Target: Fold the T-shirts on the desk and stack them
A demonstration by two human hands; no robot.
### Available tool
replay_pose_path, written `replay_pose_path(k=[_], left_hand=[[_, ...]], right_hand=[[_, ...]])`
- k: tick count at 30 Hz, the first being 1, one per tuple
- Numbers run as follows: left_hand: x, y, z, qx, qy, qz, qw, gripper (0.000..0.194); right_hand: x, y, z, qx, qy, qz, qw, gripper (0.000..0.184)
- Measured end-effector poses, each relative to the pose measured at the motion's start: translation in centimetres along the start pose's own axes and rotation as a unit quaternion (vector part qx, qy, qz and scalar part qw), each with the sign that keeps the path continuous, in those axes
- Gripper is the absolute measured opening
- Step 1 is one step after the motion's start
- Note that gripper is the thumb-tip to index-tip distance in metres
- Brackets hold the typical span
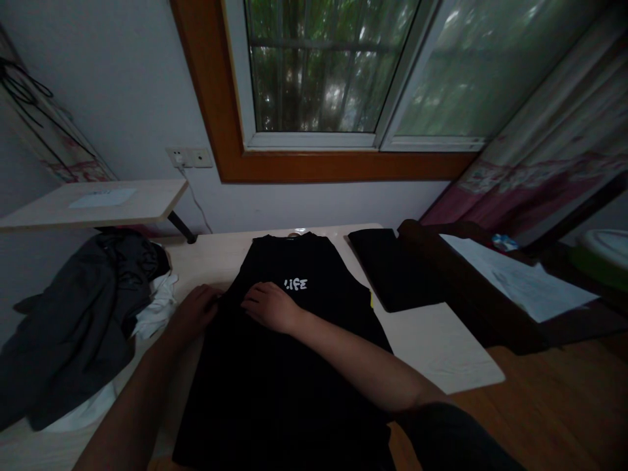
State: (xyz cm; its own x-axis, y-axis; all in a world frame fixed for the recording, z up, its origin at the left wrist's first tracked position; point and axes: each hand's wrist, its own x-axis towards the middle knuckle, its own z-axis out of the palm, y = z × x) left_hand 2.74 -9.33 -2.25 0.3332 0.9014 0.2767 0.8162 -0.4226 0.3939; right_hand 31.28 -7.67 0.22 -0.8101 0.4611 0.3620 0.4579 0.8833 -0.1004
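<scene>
A black sleeveless shirt (294,366) with white lettering on its chest lies spread on the pale table (441,347), its neckline toward the window. At the shirt's left edge is my left hand (196,307), its fingers bent against the cloth near the armhole; whether they pinch the fabric is hard to make out in the dim light. My right hand (272,306) lies flat on the chest, left of the lettering, with its fingers stretched out over the fabric. A small yellow bit (371,299) shows at the shirt's right edge.
Dark grey clothes (83,320) and white cloth (157,304) are heaped at the left, below a raised shelf (98,203). A folded black item (392,268) lies to the right of the shirt. Beyond it, papers (520,278) rest on a dark brown surface. A window is ahead.
</scene>
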Motion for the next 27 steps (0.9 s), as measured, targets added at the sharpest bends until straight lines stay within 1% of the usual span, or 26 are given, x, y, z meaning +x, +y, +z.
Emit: replay_pose_path(k=[3, 5, 7, 9, 10, 12, 15, 17, 19, 21, 25, 27], left_hand=[[0.0, 0.2, -0.3, -0.006, -0.003, -0.007, 1.0, 0.031], [0.1, 0.4, -0.4, -0.01, -0.003, -0.017, 1.0, 0.033], [0.1, 0.5, -0.4, -0.014, -0.003, -0.033, 0.999, 0.035], [0.0, 0.5, -0.4, -0.019, -0.003, -0.046, 0.999, 0.037], [-0.1, 0.5, -0.4, -0.02, -0.003, -0.048, 0.999, 0.037], [-0.2, 0.5, -0.4, -0.025, -0.005, -0.038, 0.999, 0.038], [-0.3, 0.5, -0.5, -0.039, -0.007, -0.01, 0.999, 0.038], [-0.3, 0.5, -0.4, -0.046, -0.008, 0.004, 0.999, 0.036], [-0.3, 0.4, -0.4, -0.048, -0.009, 0.014, 0.999, 0.031], [-0.2, 0.4, -0.3, -0.047, -0.009, 0.018, 0.999, 0.028], [-0.3, 0.2, -0.2, -0.053, -0.004, 0.021, 0.998, 0.024], [-0.3, 0.1, -0.2, -0.056, 0.001, 0.018, 0.998, 0.023]], right_hand=[[0.4, 0.3, 0.2, -0.001, -0.017, -0.009, 1.0, 0.019], [0.4, 0.7, -0.1, 0.021, -0.025, -0.021, 0.999, 0.017], [0.2, 1.5, -0.5, 0.067, -0.031, -0.033, 0.997, 0.016], [-0.1, 2.7, -0.8, 0.126, -0.028, -0.025, 0.991, 0.015], [-0.2, 3.4, -0.8, 0.152, -0.019, -0.009, 0.988, 0.015], [-0.3, 5.1, -0.7, 0.184, 0.016, 0.046, 0.982, 0.016], [-0.2, 8.0, 0.0, 0.177, 0.082, 0.166, 0.967, 0.025], [0.1, 9.6, 0.5, 0.16, 0.097, 0.229, 0.955, 0.029], [0.8, 10.9, 0.8, 0.152, 0.091, 0.261, 0.949, 0.029], [1.6, 11.6, 1.1, 0.152, 0.071, 0.267, 0.949, 0.029], [3.8, 12.1, 1.3, 0.142, 0.013, 0.262, 0.954, 0.027], [4.9, 12.3, 1.4, 0.144, -0.007, 0.278, 0.95, 0.025]])
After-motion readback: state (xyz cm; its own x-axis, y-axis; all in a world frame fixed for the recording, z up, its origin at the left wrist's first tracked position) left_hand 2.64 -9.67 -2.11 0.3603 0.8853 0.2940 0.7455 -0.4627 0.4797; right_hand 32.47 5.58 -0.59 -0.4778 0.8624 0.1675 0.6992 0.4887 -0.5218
